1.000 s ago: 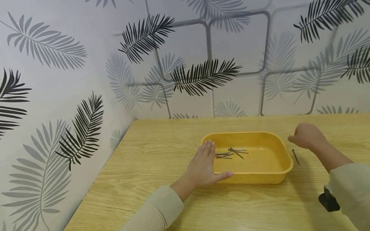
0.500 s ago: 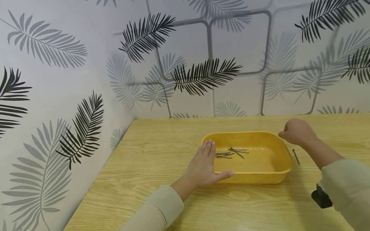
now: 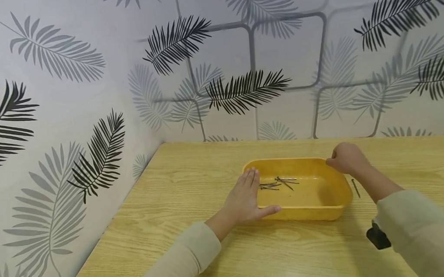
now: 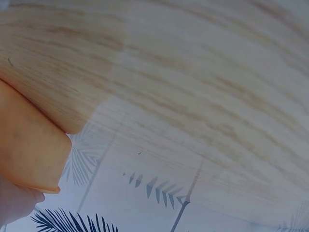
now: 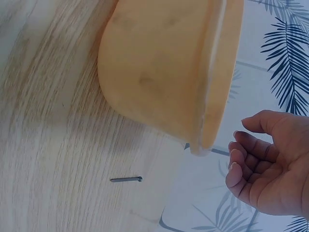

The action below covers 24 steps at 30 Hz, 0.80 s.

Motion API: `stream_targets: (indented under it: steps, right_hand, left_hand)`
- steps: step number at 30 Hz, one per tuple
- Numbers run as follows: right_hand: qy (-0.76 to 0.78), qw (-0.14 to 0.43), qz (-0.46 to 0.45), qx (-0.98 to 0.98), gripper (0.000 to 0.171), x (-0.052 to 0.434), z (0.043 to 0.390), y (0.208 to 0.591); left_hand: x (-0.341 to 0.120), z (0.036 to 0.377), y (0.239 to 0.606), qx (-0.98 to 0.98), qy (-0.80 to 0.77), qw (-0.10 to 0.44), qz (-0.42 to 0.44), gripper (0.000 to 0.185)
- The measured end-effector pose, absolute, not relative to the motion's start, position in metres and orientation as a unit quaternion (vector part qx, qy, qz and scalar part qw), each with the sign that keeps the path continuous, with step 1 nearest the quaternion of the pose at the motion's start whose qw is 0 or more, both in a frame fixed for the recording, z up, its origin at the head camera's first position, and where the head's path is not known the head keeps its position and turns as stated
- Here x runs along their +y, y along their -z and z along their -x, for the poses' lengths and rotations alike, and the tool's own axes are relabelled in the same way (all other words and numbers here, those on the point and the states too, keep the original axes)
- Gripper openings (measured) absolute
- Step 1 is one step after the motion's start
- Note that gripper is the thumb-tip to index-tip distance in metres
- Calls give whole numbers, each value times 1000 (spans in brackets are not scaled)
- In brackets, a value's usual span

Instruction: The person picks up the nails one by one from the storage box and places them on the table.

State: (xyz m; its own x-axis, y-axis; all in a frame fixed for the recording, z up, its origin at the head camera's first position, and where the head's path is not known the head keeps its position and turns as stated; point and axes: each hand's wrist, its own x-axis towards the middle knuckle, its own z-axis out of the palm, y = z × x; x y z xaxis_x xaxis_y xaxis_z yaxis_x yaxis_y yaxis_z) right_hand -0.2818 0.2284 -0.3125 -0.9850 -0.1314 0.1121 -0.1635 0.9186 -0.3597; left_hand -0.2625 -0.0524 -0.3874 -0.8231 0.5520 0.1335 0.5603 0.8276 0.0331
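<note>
Nails (image 3: pixel 278 182): several lying in yellow tray (image 3: pixel 329 210) on surface (image 3: pixel 173 212); one nail (image 3: pixel 354 188) left outside, just right of tray. Left hand (image 3: pixel 244 200): flat, fingers straight, against tray's left wall. Right hand (image 3: pixel 346 158): over tray's right rim, loosely curled, holding nothing visible. Judged mostly done.

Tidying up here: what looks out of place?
One nail lies alone on the table, just right of the yellow tray, while the other nails sit inside it.

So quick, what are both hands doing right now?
Left hand: open, flat against the yellow tray.
Right hand: fingers loosely curled, holding nothing, over the tray's far right corner.
</note>
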Motion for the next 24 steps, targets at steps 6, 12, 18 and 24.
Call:
stream_targets:
  steps: [6, 12, 18, 24]
  right_hand:
    - [-187, 58, -81, -977, 46, 221, 282, 315]
    - [-192, 55, -77, -977, 42, 214, 283, 320]
    - [-201, 47, -90, -974, 43, 207, 283, 322]
    - [-207, 44, -91, -973, 41, 201, 283, 328]
  left_hand:
    - [-53, 262, 387, -954, 34, 63, 293, 101]
    - [-52, 263, 389, -953, 35, 64, 293, 101]
    - [-52, 263, 388, -955, 37, 60, 289, 101]
    - [-52, 262, 387, -956, 39, 56, 286, 101]
